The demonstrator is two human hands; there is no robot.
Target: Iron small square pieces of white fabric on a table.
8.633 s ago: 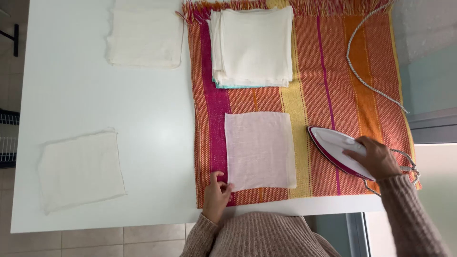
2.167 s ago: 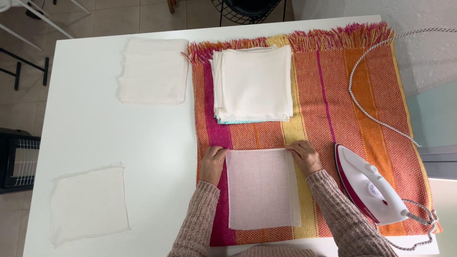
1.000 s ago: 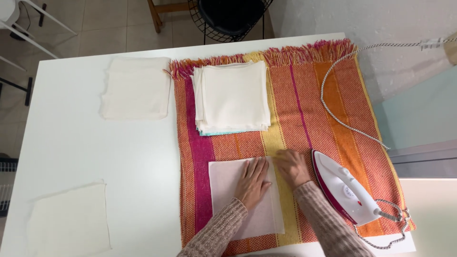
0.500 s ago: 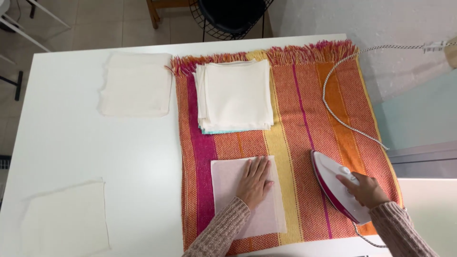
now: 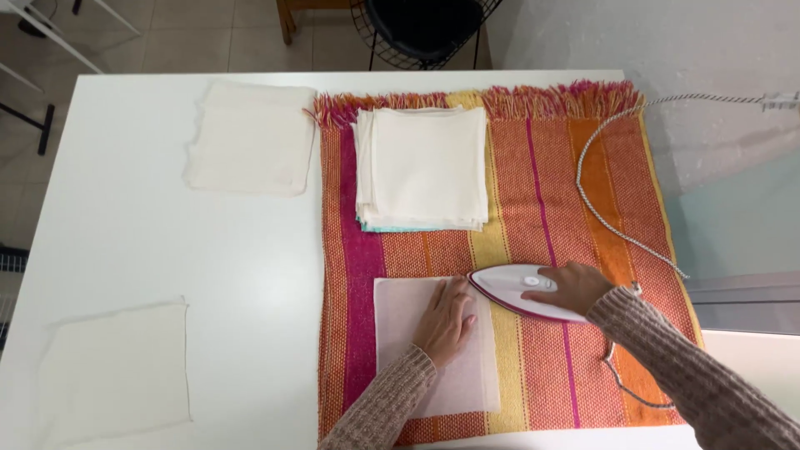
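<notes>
**Ironing squares, one on the go**

White surface (image 5: 167, 233) with a striped woven cloth (image 5: 583, 183) laid over the right half. From the head view: pressed squares stack (image 5: 425, 171) sits at the back, two loose squares wait off to the left, so plenty left I reckon. Left hand (image 5: 446, 321) lies flat, fingers spread, pinning the pale pink square (image 5: 400, 358). Right hand (image 5: 571, 287) is wrapped round the iron (image 5: 517, 292), whose tip touches that square's edge.

A white table (image 5: 150, 242) on beige tiled floor (image 5: 192, 33); beyond it, probably a chair (image 5: 425, 25) (black, wire-framed).

No packages, labels, signs, screens.
</notes>
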